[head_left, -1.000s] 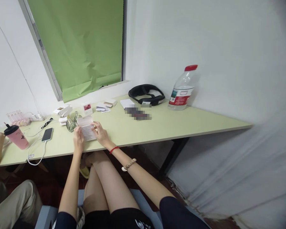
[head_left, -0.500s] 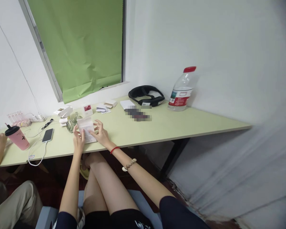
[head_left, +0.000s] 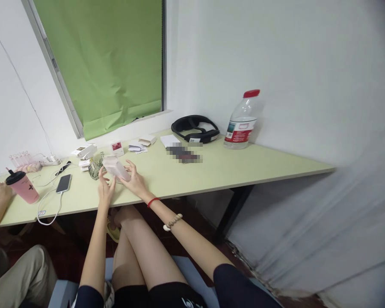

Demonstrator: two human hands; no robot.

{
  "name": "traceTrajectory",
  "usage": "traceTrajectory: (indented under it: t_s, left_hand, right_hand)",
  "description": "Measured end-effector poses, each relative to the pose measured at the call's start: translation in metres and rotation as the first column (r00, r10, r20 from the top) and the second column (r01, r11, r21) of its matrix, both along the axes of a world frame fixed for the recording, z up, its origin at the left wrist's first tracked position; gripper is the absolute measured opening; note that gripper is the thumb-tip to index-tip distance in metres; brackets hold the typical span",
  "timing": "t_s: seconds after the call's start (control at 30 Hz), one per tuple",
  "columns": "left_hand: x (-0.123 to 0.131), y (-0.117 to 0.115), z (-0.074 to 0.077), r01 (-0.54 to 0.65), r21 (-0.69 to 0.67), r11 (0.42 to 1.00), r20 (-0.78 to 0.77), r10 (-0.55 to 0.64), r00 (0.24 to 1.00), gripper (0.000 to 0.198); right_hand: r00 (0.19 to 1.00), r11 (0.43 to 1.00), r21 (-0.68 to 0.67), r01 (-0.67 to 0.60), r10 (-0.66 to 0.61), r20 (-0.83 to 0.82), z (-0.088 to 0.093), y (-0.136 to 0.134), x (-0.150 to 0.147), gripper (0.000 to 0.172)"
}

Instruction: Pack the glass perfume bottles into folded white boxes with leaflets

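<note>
Between my hands, above the front of the table, is a small pale paper box (head_left: 114, 166), tilted and slightly blurred. My left hand (head_left: 106, 188) holds it at the lower left, thumb and curled fingers around its edge. At its right side my right hand (head_left: 134, 179) grips it with the thumb low, while other fingers stick up. Just behind the box, partly covered by it, stands a greenish clear glass-like object (head_left: 95, 167). A white box with a red picture (head_left: 116, 148) stands farther back.
Folded papers (head_left: 137, 146), a black headset (head_left: 195, 128) and a red-capped water bottle (head_left: 241, 124) stand toward the back. Leftward are a charging phone (head_left: 63, 184), its white cable, a pink cup (head_left: 25, 188) and another person's hands (head_left: 1, 191).
The paper thing in my hands has turned: its printed face showed before, and now it looks tilted and box-like. Both hands stay around it. The view has shifted slightly.
</note>
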State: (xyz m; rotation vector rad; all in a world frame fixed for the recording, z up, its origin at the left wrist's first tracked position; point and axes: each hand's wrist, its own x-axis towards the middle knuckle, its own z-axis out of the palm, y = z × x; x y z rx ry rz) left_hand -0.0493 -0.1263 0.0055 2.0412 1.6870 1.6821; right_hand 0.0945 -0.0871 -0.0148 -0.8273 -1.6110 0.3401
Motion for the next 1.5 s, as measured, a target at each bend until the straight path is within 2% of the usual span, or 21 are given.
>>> traceTrajectory:
  t_s: [0.1,0.23,0.4,0.53,0.7,0.9,1.07,1.5]
  left_hand:
    - [-0.001,-0.001,0.002,0.02,-0.007,1.0,0.06,-0.02,0.998,0.077]
    - [-0.002,-0.004,0.003,0.053,-0.017,0.998,0.067,-0.052,0.996,0.07]
    - [-0.002,-0.007,0.001,0.154,-0.034,0.987,0.052,-0.152,0.987,0.063]
    - [-0.003,-0.004,-0.001,0.136,0.047,0.99,0.04,-0.138,0.99,0.05]
    - [-0.004,0.0,-0.004,0.122,0.139,0.983,-0.012,-0.122,0.992,0.042]
    - [-0.004,-0.001,-0.007,0.148,0.153,0.977,0.019,-0.152,0.988,0.039]
    - [-0.005,0.001,-0.009,0.157,0.215,0.964,-0.021,-0.156,0.988,0.035]
    - [-0.007,0.002,-0.012,0.153,0.141,0.978,0.01,-0.156,0.988,0.034]
  right_hand:
    - [0.997,0.998,0.024,-0.06,0.061,-0.051,-0.001,0.0,0.0,0.067]
    - [0.967,0.977,0.027,-0.21,0.211,-0.14,-0.001,0.002,0.001,0.058]
    - [0.965,0.969,-0.019,-0.247,0.244,-0.095,0.0,0.003,0.003,0.055]
    - [0.978,0.978,-0.022,-0.206,0.205,-0.048,0.002,-0.001,0.003,0.052]
    - [0.992,0.987,0.105,-0.121,0.117,0.043,0.006,-0.005,0.002,0.04]
    - [0.992,0.992,0.078,-0.102,0.095,0.079,0.004,-0.004,0.002,0.045]
    - [0.988,0.991,0.085,-0.1,0.089,0.128,0.003,-0.004,0.003,0.048]
    - [0.992,0.99,0.103,-0.097,0.088,0.086,0.001,-0.003,0.003,0.036]
